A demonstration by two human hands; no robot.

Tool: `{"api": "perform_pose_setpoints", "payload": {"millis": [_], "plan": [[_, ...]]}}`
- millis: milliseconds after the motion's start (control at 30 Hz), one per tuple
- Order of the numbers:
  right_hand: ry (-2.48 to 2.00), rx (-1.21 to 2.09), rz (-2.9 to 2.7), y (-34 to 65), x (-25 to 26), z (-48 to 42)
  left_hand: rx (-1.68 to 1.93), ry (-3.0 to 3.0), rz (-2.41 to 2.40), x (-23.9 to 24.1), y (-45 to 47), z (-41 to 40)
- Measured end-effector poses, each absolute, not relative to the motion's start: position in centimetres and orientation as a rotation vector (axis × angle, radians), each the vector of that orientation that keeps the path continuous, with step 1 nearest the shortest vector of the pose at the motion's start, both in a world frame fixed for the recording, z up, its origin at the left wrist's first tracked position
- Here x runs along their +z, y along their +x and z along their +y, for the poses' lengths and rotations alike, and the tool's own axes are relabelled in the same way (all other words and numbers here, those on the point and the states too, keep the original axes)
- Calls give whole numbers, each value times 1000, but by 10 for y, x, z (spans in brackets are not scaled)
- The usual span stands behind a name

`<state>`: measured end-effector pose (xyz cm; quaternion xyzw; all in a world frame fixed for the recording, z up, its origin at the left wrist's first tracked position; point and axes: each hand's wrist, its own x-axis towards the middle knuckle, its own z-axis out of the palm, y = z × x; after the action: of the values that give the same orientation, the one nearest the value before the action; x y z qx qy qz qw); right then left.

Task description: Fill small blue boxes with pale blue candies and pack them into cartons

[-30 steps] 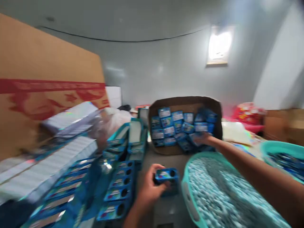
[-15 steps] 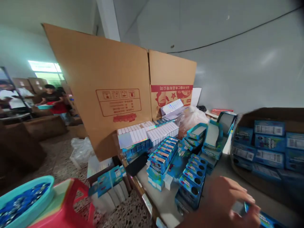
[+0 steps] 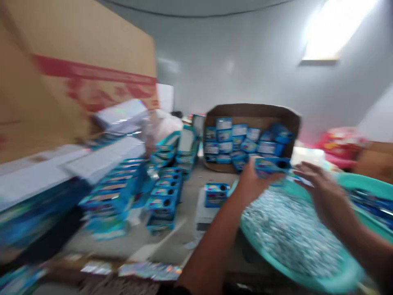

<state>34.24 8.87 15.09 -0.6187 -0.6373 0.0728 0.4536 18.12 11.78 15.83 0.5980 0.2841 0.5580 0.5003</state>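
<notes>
The left hand [image 3: 254, 180] has its grip closed on a blue box [image 3: 272, 164], over the green tub [image 3: 310, 282] by the bench's [image 3: 123, 246] front edge. The right hand [image 3: 322, 188] is half open beside it; I can't tell if it holds anything. Many boxes [image 3: 225, 146] are already in the carton [image 3: 245, 110] near the back edge; more stand outside.

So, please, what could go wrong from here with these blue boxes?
The left hand holds a blue box near the far side of the teal basin; if the grip slips, it might fall among the pale pieces.
The left forearm appears close to the lone box on the table and could nudge it.
Unevenly stacked boxes in the open carton might slide.
</notes>
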Motion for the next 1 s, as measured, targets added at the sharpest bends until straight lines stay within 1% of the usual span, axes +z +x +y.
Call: {"api": "perform_pose_setpoints", "payload": {"millis": [33, 67, 133, 233, 300, 367, 567, 833, 900, 1000], "plan": [[-1545, 126, -1557, 352, 150, 69, 1367, 1432, 741, 152, 186, 126], [-1482, 126, -1653, 354, 148, 54, 1381, 1470, 801, 145, 191, 135], [-1316, 141, -2035, 342, 140, 38, 1351, 1568, 864, 132, 196, 152], [-1241, 77, -2485, 318, 129, 42, 1328, 1560, 846, 118, 196, 167], [-1158, 36, -2648, 311, 127, 50, 1342, 1491, 850, 113, 193, 168], [-1091, 62, -2715, 313, 126, 58, 1342, 1419, 868, 111, 190, 166], [-1189, 133, -2668, 333, 123, 74, 1344, 1457, 879, 111, 191, 160], [-1488, -36, -2614, 368, 114, 92, 1459, 1507, 809, 112, 189, 157], [-1504, -41, -2520, 378, 109, 94, 1441, 1513, 809, 113, 189, 156], [-1584, 26, -2212, 389, 102, 95, 1381, 1525, 844, 113, 189, 154]]}}
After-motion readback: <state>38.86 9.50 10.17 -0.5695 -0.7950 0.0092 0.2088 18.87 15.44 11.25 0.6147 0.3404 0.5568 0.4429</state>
